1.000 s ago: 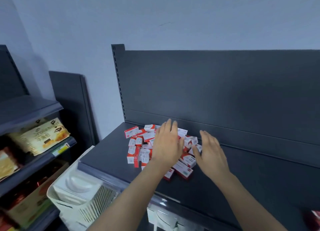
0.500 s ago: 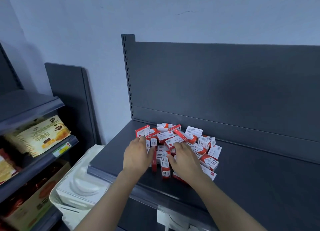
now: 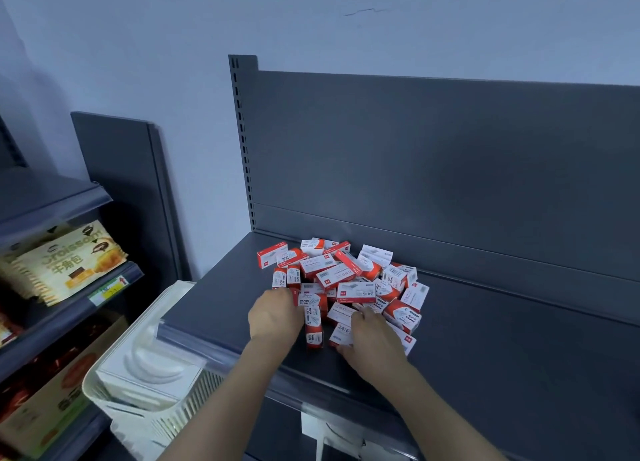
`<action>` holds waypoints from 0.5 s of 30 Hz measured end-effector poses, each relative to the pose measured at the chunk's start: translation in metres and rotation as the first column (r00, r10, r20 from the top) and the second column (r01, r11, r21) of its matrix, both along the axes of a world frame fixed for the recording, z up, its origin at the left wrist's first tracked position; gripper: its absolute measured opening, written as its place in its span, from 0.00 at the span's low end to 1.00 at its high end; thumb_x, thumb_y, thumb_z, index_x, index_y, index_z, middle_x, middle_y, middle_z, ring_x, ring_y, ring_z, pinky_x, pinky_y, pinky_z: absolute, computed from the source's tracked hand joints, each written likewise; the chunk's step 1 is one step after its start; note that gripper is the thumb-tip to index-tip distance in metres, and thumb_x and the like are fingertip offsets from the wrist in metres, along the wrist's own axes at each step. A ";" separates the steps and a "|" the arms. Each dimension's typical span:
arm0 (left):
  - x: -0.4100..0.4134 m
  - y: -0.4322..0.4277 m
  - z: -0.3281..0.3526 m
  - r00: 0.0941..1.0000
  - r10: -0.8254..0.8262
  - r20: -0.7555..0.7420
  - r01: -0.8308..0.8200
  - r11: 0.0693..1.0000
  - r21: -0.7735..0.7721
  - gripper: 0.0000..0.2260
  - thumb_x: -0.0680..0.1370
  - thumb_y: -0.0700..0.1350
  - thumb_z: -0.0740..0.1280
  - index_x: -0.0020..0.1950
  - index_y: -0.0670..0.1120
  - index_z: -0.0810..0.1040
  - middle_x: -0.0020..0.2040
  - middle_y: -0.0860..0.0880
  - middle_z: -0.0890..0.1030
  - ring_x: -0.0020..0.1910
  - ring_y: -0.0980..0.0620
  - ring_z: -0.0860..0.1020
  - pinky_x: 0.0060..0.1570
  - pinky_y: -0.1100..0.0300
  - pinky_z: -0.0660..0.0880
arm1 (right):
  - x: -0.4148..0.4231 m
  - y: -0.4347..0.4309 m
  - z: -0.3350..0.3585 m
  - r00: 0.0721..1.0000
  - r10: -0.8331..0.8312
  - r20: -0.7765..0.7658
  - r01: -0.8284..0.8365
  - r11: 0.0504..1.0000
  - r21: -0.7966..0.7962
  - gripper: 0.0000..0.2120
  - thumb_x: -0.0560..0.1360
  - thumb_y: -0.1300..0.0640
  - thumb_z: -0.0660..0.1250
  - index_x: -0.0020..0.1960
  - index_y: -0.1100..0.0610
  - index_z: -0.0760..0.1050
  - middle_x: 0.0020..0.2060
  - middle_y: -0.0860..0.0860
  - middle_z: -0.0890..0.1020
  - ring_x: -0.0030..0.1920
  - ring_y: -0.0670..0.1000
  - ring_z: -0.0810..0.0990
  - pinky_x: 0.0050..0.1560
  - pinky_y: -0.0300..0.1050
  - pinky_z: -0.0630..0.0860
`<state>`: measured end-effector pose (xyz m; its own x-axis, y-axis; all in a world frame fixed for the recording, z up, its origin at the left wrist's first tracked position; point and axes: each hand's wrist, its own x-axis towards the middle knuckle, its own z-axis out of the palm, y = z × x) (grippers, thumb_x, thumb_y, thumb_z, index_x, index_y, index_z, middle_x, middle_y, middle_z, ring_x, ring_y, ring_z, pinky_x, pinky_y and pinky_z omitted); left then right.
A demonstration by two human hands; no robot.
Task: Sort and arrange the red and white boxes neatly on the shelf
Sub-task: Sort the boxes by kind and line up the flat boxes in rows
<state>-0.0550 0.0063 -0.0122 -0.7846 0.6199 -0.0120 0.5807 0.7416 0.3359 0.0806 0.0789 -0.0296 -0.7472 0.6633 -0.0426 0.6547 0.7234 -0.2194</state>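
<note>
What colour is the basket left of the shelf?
White: the basket has slatted sides and sits at lower left in the head view.

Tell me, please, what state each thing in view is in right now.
red and white boxes, jumbled in a loose heap, unsorted.
shelf, bearing the heap towards its left end.
left hand, fingers curled at the heap's left edge; grip hidden.
right hand, gripping the 24/6 box at the heap's front.
white basket, below the shelf's left end, holding white items.
croissant pack, tilted on the side rack.
</note>
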 end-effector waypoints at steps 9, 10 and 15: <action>0.002 -0.008 0.010 0.999 0.018 -0.040 -0.022 0.994 -0.104 0.10 0.75 0.47 0.66 0.52 0.42 0.76 0.50 0.46 0.80 0.48 0.47 0.79 0.41 0.59 0.74 | 0.004 0.001 0.000 0.998 -0.016 0.069 0.019 0.998 -0.053 0.25 0.75 0.48 0.66 0.65 0.60 0.67 0.64 0.57 0.71 0.63 0.56 0.70 0.62 0.47 0.69; 0.001 -0.010 0.010 0.999 0.019 -0.042 -0.024 0.992 -0.128 0.11 0.75 0.49 0.67 0.52 0.43 0.75 0.50 0.46 0.80 0.46 0.48 0.79 0.40 0.60 0.74 | 0.005 0.001 0.001 0.996 -0.014 0.083 0.019 0.998 -0.064 0.25 0.74 0.48 0.66 0.65 0.61 0.67 0.64 0.58 0.70 0.63 0.56 0.70 0.62 0.48 0.69; 0.002 -0.015 0.006 0.999 0.023 -0.030 -0.028 0.984 -0.174 0.14 0.75 0.53 0.67 0.54 0.44 0.75 0.51 0.47 0.80 0.47 0.49 0.79 0.39 0.60 0.73 | 0.007 0.000 0.002 0.995 -0.030 0.096 0.038 0.996 -0.086 0.27 0.74 0.47 0.67 0.66 0.60 0.66 0.64 0.57 0.71 0.63 0.56 0.70 0.60 0.48 0.70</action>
